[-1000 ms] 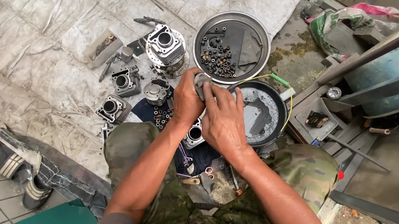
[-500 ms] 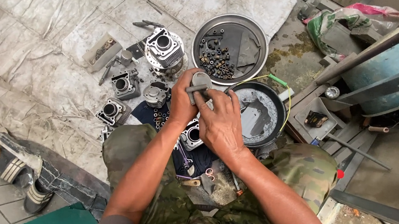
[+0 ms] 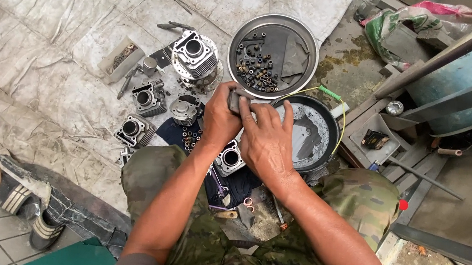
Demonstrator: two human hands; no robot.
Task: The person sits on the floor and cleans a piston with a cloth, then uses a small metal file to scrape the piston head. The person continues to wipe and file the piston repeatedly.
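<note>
Since a moment ago the round face has turned out of sight: both hands, left hand (image 3: 219,120) and right hand (image 3: 268,139), clench a small grey metal part (image 3: 232,99) at the round steel tray's (image 3: 311,46) six o'clock.

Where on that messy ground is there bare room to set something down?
The grey sheet lies bare left of the engine cylinders and above the round tray. It is crowded around both hands, between cylinders, tray and dark pan.

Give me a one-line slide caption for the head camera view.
Left hand and right hand grip a small grey metal part above engine cylinders and a round tray of small pieces.
</note>
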